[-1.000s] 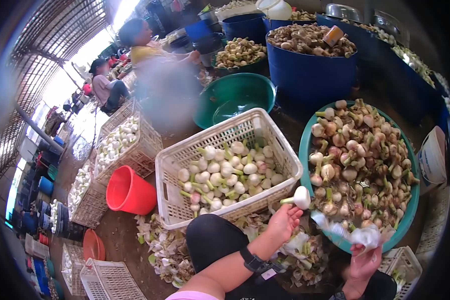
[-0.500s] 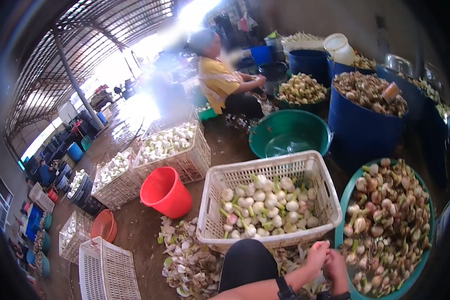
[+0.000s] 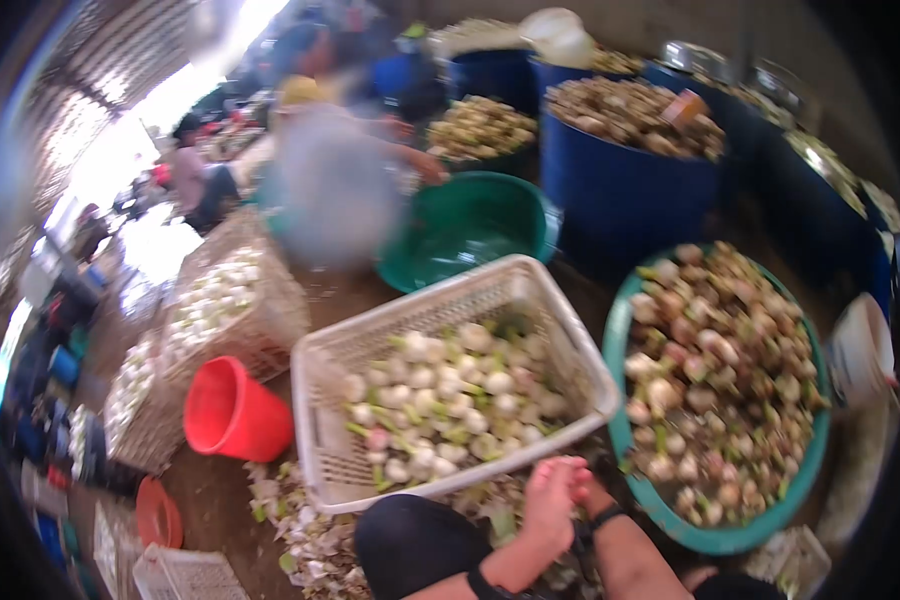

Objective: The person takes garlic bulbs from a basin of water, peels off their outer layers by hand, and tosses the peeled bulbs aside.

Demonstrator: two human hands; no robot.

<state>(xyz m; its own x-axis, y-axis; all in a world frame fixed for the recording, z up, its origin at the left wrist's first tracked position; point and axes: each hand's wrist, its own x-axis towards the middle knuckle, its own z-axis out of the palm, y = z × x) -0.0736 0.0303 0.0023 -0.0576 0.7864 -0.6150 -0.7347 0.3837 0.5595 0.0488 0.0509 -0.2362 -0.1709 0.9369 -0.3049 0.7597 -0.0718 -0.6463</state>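
My left hand [image 3: 548, 497] is closed at the near right corner of the white crate [image 3: 315, 420], its fingers curled. Pressed against it, my right hand [image 3: 592, 492] is mostly hidden behind it, so its fingers do not show clearly. What lies between the hands cannot be made out. Peeled white garlic bulbs [image 3: 450, 385] with short green stems lie in the crate. To the right, unpeeled garlic bulbs [image 3: 715, 370] fill a round teal tub [image 3: 620, 430]. Loose garlic skins [image 3: 315, 535] are on the ground below the crate.
A red bucket [image 3: 235, 410] stands left of the crate, near more crates of garlic [image 3: 215, 305]. Beyond it sit a green basin [image 3: 470, 225] and a tall blue barrel [image 3: 625, 190]. A blurred person [image 3: 305, 95] in yellow is seated at the back.
A second ago my hands were apart, the left with a white bulb, the right with peeled skin; now they are together. The view swung left and back right. The person in yellow reaches toward the basin.
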